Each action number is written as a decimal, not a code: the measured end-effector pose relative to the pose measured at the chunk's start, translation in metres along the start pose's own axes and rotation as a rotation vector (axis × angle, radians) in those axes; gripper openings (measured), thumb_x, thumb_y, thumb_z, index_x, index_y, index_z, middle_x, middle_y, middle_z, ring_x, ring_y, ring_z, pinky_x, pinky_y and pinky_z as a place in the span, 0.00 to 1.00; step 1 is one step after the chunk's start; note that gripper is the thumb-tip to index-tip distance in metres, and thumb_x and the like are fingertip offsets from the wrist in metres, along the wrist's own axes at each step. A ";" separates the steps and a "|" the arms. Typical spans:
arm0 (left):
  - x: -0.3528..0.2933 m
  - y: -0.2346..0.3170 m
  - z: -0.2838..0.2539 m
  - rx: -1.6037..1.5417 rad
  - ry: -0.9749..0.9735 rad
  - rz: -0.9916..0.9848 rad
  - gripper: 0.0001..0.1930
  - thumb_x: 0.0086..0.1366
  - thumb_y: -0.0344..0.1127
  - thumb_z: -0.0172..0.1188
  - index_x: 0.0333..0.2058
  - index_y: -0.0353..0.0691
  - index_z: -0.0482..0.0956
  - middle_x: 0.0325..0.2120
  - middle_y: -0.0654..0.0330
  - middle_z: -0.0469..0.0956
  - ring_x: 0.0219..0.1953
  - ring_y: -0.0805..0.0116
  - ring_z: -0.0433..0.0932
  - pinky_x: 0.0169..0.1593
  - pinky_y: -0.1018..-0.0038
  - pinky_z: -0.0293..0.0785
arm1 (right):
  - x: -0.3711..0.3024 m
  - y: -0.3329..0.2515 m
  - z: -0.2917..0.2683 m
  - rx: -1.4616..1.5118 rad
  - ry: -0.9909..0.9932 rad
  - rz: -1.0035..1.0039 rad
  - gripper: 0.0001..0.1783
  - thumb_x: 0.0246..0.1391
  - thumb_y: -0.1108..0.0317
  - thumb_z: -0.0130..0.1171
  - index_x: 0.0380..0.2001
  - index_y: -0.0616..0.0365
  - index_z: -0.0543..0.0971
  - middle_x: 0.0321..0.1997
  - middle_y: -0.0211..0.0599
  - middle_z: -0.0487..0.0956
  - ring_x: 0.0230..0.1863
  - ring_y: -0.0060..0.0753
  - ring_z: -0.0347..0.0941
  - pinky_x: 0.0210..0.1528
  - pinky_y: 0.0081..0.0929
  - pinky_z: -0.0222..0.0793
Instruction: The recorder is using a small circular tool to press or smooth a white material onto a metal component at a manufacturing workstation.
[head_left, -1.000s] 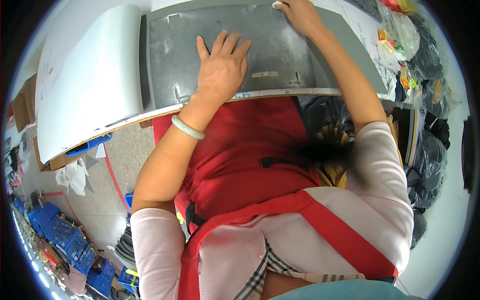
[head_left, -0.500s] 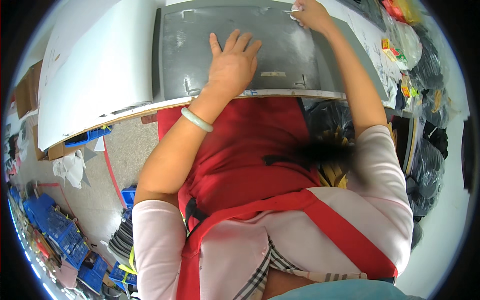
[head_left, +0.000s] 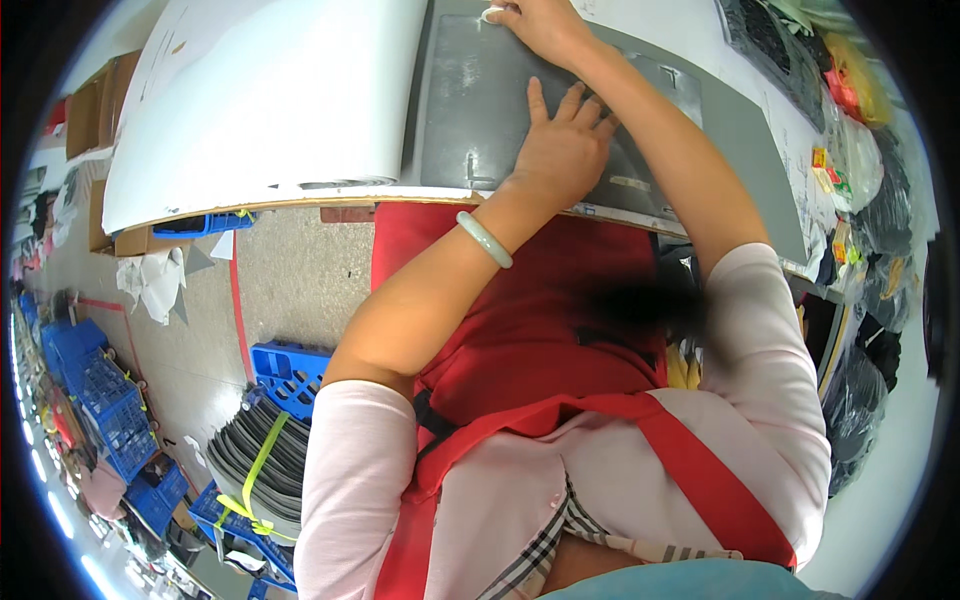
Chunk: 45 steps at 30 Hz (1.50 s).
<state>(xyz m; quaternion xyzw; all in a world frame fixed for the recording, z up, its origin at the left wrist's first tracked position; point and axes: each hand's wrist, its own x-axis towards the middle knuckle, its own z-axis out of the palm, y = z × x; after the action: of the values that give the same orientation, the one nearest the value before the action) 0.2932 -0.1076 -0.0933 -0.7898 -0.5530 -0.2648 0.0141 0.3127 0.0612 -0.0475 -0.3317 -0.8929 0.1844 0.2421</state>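
Observation:
A dark grey rectangular panel [head_left: 460, 110] with whitish smears and small corner cut marks lies over a larger grey sheet [head_left: 745, 140] on the worktable. My left hand [head_left: 565, 150] rests flat on the panel with its fingers spread, a pale green bangle [head_left: 484, 240] on that wrist. Farther off, at the panel's far left corner, my right hand [head_left: 545, 30] pinches a small white chalk-like piece [head_left: 491, 15] against the surface. The right forearm crosses above the panel and hides part of it.
A big roll of white sheet [head_left: 270, 90] covers the table's left side. Plastic-wrapped bundles [head_left: 860, 170] line the right. On the floor at left are blue crates [head_left: 110, 400] and a strapped stack of dark sheets [head_left: 265, 455]. Cardboard boxes [head_left: 100, 105] stand farther back.
The view has shifted, so the table sits farther right. My right hand has gone from the panel's far right corner to its far left one; my left hand stays flat on it.

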 end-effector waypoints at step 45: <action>-0.013 0.007 0.014 0.113 0.087 0.001 0.24 0.67 0.46 0.54 0.61 0.50 0.74 0.64 0.55 0.70 0.68 0.51 0.66 0.67 0.32 0.53 | -0.097 -0.116 0.003 0.137 -0.486 0.282 0.08 0.58 0.63 0.57 0.33 0.57 0.76 0.19 0.29 0.79 0.25 0.28 0.75 0.43 0.35 0.72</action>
<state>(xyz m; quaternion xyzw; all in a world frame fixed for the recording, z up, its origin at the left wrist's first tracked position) 0.3019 -0.1173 -0.1091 -0.7757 -0.5657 -0.2673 0.0827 0.3169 -0.0886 -0.0233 -0.3815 -0.8553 0.3504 0.0149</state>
